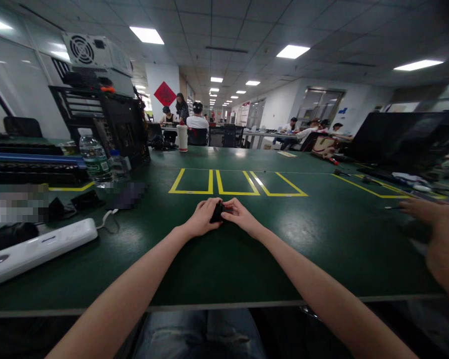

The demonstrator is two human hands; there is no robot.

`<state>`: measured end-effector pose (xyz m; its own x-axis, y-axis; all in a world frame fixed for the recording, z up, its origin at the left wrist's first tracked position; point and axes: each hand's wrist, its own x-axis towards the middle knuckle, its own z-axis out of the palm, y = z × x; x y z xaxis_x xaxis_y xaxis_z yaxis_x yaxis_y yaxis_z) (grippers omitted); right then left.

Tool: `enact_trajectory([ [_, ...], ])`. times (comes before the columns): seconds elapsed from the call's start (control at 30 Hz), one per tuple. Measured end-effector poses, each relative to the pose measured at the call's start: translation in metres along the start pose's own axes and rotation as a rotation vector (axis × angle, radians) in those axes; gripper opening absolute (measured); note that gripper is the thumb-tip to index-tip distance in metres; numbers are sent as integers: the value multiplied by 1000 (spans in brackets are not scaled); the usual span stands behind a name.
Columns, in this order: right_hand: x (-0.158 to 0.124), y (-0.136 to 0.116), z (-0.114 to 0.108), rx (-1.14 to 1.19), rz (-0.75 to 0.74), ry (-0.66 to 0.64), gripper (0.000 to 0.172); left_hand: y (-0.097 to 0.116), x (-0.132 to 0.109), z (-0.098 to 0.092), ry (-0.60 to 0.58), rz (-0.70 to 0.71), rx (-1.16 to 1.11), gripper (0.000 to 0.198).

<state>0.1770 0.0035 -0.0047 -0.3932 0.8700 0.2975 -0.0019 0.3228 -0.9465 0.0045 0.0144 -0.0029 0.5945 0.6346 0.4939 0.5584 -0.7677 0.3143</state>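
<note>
A small black object [216, 212] stands between my two hands, low over the green tabletop [224, 264]. My left hand [202, 216] curls round it from the left, fingers over its far side and thumb at the near side. From the right, my right hand [239, 216] pinches its edge with thumb and fingers. The hands cover much of the object, so I cannot make out its kind. Whether it touches the table is also unclear. Beyond the hands lie yellow tape outlines [237, 193].
At left are a white power strip [41, 252], water bottle [93, 157] and black computer case [123, 124]. A white cup [182, 138] stands farther back. Another person's hand [426, 212] reaches in at right, near a dark monitor [407, 139]. Several people sit beyond.
</note>
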Motion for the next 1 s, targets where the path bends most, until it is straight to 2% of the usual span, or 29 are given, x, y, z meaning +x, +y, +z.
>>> enact_trajectory([
  [0.1,0,-2,2,-24,11,16,28,0,0,-1,-4,0,-2,59],
  [0.27,-1,-5,2,-52,71,29,35,3,-1,-3,-15,-10,-14,59],
  [0.37,-2,-5,1,-38,59,2,34,3,-1,-4,-18,-10,-21,58],
  [0.5,-3,-7,0,-2,31,-49,40,2,-1,-2,-17,-13,-22,59],
  [0.7,-4,-12,2,-10,31,-2,26,1,-1,-2,-14,-5,-27,59],
  [1.0,-1,-7,2,-55,60,30,33,0,0,0,2,-6,-16,60],
])
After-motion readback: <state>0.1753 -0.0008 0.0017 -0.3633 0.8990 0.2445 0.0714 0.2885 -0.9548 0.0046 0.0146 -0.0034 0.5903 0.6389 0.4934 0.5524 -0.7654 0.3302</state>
